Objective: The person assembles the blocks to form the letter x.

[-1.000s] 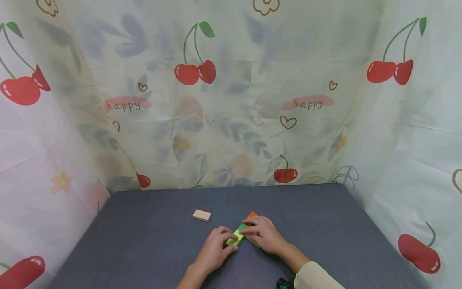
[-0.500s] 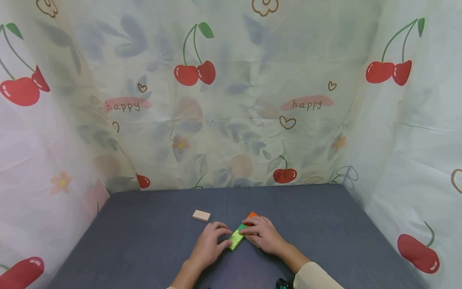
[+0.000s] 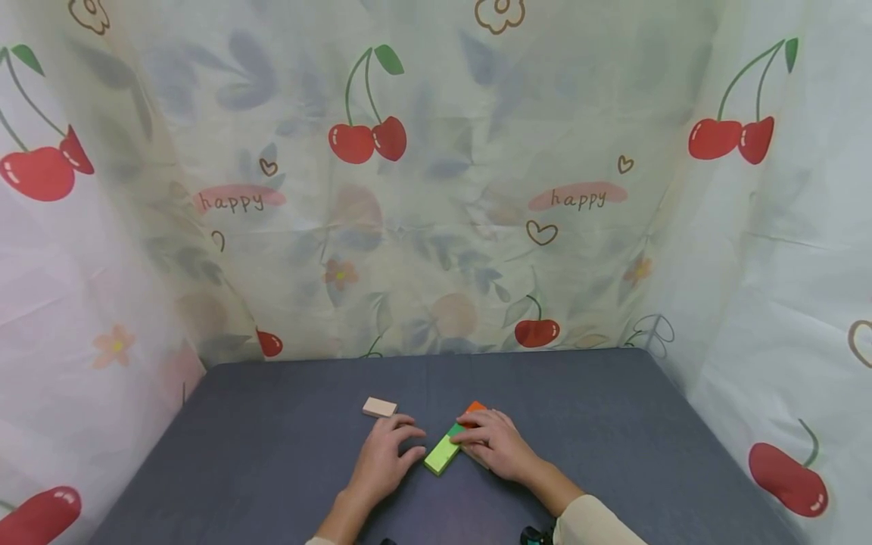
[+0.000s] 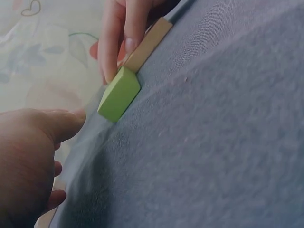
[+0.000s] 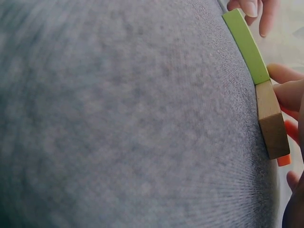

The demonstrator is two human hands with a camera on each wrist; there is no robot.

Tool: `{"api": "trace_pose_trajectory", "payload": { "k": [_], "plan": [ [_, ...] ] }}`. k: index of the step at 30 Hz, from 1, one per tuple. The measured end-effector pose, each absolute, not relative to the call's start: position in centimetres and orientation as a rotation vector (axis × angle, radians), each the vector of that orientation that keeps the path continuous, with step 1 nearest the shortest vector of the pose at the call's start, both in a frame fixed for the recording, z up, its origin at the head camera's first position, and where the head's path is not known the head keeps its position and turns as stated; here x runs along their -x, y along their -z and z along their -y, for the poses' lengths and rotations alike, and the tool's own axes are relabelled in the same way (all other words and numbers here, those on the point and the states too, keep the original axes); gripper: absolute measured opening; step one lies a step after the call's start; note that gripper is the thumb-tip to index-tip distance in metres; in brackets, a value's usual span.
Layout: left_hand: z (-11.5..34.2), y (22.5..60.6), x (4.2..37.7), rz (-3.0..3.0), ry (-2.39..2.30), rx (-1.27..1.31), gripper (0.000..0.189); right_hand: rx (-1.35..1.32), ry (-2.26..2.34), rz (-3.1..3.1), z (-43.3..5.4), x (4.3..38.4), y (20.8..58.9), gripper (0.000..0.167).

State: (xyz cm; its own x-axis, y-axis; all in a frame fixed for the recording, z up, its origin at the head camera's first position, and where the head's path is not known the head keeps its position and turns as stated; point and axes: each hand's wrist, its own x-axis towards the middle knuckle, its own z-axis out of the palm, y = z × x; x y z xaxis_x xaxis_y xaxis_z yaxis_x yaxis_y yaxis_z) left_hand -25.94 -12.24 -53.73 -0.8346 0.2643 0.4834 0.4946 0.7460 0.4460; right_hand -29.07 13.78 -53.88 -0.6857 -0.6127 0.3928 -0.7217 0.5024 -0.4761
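Note:
A light green block [image 3: 441, 456] lies slantwise on the dark cloth, end to end with a darker green block [image 3: 455, 429]. Beyond them an orange block [image 3: 475, 406] shows partly from under my right hand [image 3: 500, 445]. That hand's fingers rest over the row, nearly straight, touching the blocks. Under them sits a plain wooden block [image 5: 268, 102], abutting the light green one in the right wrist view. My left hand [image 3: 381, 456] holds nothing; its relaxed fingers are spread just left of the light green block, a small gap away.
A pale wooden block [image 3: 379, 407] lies alone, right behind the left hand's fingertips in the head view. The dark cloth-covered table [image 3: 272, 439] is enclosed by a printed curtain [image 3: 436, 189] at the back and both sides.
My left hand has let go of the light green block and drawn back to the left. That block now shows in full. The right hand stays in place.

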Motion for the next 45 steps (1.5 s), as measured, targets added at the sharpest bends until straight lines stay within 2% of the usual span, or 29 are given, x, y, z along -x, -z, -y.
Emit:
{"api": "trace_pose_trajectory", "payload": {
  "k": [25, 45],
  "plan": [
    [16.2, 53.3, 28.6, 2.610, 0.579, 0.519, 0.027, -1.148, -0.952, 2.588, -13.7, 29.0, 53.7, 0.025],
    [17.8, 53.8, 29.9, 2.672, 0.481, 0.488, 0.047, -1.155, -0.946, 2.571, -13.7, 28.9, 53.5, 0.024]
  ]
}}
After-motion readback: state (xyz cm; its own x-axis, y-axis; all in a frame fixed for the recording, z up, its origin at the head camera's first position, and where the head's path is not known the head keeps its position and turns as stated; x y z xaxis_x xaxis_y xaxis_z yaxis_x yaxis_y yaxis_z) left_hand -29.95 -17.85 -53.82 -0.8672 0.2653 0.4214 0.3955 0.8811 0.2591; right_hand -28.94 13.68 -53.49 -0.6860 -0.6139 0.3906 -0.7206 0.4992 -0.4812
